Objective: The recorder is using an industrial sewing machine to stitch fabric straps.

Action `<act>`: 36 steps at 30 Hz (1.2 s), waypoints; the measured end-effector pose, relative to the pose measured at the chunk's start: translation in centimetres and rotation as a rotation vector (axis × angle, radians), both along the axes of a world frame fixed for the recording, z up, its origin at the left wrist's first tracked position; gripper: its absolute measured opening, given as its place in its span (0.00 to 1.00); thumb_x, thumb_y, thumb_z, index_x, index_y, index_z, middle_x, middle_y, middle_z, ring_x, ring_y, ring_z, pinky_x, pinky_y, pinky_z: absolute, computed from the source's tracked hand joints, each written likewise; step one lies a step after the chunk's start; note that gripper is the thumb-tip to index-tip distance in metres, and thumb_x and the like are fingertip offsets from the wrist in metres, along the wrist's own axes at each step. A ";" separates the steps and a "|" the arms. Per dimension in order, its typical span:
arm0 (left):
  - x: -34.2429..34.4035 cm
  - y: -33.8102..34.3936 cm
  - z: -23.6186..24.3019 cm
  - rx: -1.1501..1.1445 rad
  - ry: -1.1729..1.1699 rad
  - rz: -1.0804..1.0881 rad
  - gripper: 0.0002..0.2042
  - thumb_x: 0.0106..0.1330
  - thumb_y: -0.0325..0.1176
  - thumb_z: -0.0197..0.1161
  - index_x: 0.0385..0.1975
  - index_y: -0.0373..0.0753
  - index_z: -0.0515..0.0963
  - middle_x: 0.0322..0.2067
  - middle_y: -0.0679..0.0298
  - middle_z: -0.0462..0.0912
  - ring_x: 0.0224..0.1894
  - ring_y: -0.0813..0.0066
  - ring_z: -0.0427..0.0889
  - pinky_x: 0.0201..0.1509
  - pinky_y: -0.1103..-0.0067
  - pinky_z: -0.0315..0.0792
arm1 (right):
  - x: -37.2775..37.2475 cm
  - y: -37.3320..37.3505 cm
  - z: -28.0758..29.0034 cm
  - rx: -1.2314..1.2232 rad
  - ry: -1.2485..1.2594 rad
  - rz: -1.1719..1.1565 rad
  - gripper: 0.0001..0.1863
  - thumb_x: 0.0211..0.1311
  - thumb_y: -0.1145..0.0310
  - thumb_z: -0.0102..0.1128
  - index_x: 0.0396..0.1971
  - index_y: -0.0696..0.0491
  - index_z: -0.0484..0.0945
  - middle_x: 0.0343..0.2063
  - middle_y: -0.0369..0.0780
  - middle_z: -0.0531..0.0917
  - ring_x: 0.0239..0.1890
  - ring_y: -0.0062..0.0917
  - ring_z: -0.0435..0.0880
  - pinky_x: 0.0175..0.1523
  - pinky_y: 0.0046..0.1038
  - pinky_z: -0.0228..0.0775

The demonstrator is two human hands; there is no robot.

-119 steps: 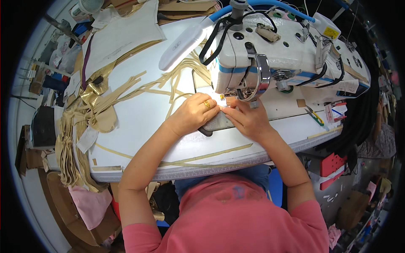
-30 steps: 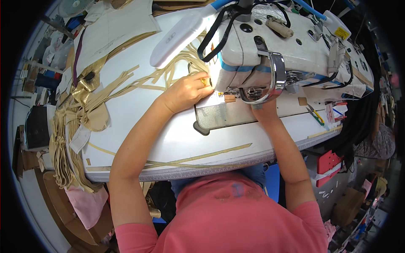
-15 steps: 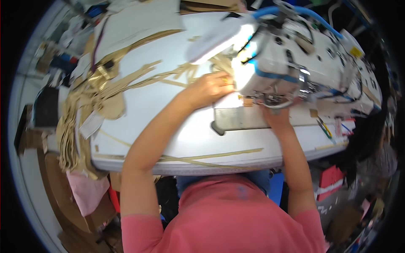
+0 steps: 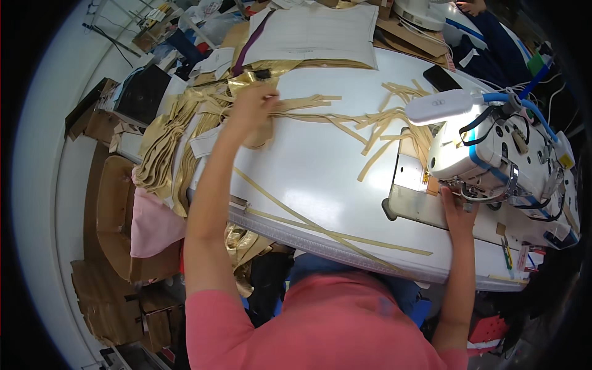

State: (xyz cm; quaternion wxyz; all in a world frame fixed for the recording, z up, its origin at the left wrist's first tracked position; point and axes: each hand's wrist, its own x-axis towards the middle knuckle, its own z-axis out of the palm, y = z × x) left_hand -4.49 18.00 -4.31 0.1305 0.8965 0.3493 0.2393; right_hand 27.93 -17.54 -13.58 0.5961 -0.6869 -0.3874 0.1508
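- The left hand point(image 4: 251, 106) is stretched far out to the person's left across the white worktop point(image 4: 308, 179), fingers curled down onto the near end of a bundle of thin beige leather strips point(image 4: 308, 105); it is blurred, so I cannot tell whether the fingers have closed on a strip or only rest on them
- Those strips lie with their long axis running roughly left to right, from under the left hand toward the white industrial sewing machine point(image 4: 493, 160); a looser tangle of the same beige strips point(image 4: 394, 123) fans out just beside the machine's head
- The right hand point(image 4: 455, 206) rests at the machine bed below the needle area, fingers pointing up and lightly bent; its palm side is hidden, so whether it pinches anything cannot be told
- The left hand is plainly the nearer one to the strip bundle; the right is well apart from it, with bare worktop between
- Just beyond the left hand hangs a heap of gold-coloured cut leather pieces point(image 4: 166, 148) draped over the worktop's left edge
- Two long beige strips point(image 4: 320, 231) lie diagonally along the near edge
- A large sheet of white paper point(image 4: 314, 34) lies at the far side, and a white oval lamp head point(image 4: 439, 106) overhangs the machine
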 end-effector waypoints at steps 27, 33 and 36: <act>-3.9 -3.3 -3.7 -0.155 -0.062 -0.168 0.09 0.56 0.25 0.63 0.37 0.36 0.81 0.37 0.58 0.80 0.35 0.64 0.80 0.38 0.77 0.73 | 0.2 -0.3 0.2 -0.123 -0.021 0.005 0.09 0.60 0.70 0.63 0.37 0.59 0.81 0.32 0.35 0.83 0.32 0.14 0.78 0.37 0.18 0.70; -6.5 -3.6 -3.9 0.158 -0.233 -0.192 0.09 0.57 0.25 0.63 0.37 0.34 0.81 0.35 0.58 0.81 0.33 0.70 0.80 0.36 0.80 0.73 | -0.1 -0.3 0.7 -0.107 -0.097 0.024 0.09 0.61 0.70 0.61 0.37 0.59 0.80 0.30 0.36 0.83 0.32 0.14 0.77 0.36 0.18 0.69; -6.5 -2.4 -2.5 0.021 -0.201 0.007 0.08 0.57 0.25 0.63 0.36 0.34 0.81 0.35 0.58 0.81 0.34 0.71 0.80 0.38 0.81 0.74 | 0.1 -0.4 0.4 -0.082 -0.133 0.032 0.09 0.62 0.70 0.60 0.36 0.60 0.80 0.29 0.36 0.82 0.31 0.14 0.77 0.34 0.18 0.69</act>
